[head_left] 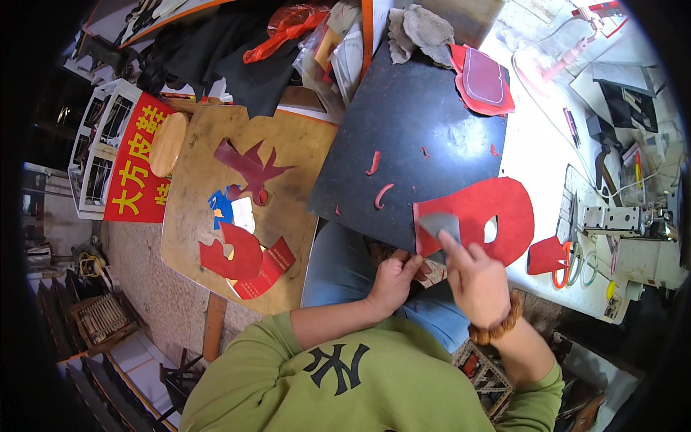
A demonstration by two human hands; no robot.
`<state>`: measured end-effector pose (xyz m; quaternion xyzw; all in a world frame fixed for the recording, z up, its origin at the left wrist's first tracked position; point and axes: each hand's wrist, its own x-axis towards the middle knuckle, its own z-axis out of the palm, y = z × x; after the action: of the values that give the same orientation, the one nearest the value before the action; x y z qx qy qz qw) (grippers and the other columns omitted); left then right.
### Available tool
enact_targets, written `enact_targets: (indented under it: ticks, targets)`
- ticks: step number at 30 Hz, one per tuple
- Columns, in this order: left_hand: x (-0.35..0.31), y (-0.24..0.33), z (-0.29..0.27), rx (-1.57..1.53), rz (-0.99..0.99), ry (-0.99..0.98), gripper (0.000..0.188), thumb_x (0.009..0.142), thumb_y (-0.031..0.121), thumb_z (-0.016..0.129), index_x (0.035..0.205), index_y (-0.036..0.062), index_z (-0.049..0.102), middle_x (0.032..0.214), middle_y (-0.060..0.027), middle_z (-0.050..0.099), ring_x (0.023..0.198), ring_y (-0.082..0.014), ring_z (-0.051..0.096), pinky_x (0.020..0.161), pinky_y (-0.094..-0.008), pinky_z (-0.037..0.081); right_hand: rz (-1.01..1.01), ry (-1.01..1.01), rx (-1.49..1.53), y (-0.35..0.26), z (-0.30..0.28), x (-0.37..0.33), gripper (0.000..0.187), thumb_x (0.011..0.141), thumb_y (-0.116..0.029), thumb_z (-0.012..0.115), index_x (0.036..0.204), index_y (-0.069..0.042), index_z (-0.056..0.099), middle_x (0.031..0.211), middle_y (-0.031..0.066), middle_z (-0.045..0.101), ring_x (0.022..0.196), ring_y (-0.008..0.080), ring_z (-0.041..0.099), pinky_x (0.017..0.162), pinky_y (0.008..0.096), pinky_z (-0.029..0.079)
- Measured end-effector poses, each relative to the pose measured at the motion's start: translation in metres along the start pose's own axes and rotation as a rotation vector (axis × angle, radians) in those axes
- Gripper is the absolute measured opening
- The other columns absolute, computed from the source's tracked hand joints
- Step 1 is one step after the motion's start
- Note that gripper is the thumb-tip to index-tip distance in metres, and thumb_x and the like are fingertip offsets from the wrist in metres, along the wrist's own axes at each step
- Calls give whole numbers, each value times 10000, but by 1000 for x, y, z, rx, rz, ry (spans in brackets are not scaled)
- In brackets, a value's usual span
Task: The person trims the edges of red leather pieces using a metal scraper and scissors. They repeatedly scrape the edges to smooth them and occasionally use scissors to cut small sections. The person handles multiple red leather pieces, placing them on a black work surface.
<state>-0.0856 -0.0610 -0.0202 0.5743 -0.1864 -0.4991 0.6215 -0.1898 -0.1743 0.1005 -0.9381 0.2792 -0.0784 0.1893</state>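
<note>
A rounded red leather piece (507, 203) with an oval hole lies at the near right corner of a black board (403, 115). A skiving knife with a broad grey blade (438, 224) rests flat over the leather's left edge. Closed round the knife, my right hand (478, 284) has its index finger stretched along the blade; the handle is hidden in my palm. My left hand (394, 282) pinches the leather's near left corner at the board's front edge, thumb uppermost. Thin red leather shavings (380, 196) lie scattered on the board.
Red leather scraps (241, 255) and a dark red offcut (253, 167) lie on the wooden table (194, 230) at left. More cut pieces (484, 79) sit at the board's far right. Orange-handled scissors (563, 268) and a sewing machine (637, 241) stand on the white table at right.
</note>
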Motion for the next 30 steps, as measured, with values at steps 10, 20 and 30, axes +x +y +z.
enact_targets:
  ticks: [10, 20, 30]
  targets:
    - [0, -3, -1, -11, 24, -12, 298, 1007, 301, 520, 997, 7, 569, 815, -66, 670, 702, -119, 626, 677, -275, 525, 56, 38, 80, -8, 13, -19, 440, 807, -104, 642, 1244, -148, 628, 652, 58, 559, 532, 261, 587, 469, 380, 474]
    - [0, 2, -1, 18, 28, -20, 305, 1010, 300, 513, 1025, 1, 568, 819, -70, 670, 727, -136, 644, 680, -286, 535, 39, 107, 35, -2, 21, -1, 402, 813, -114, 638, 1212, -158, 654, 624, 53, 538, 489, 253, 570, 443, 374, 457]
    - [0, 7, -1, -23, -29, -31, 304, 1010, 293, 514, 956, 0, 573, 858, -74, 678, 746, -122, 628, 713, -264, 517, 120, 125, 309, 6, 8, 33, 430, 816, -67, 622, 1245, -78, 592, 719, 126, 610, 588, 281, 610, 551, 393, 485]
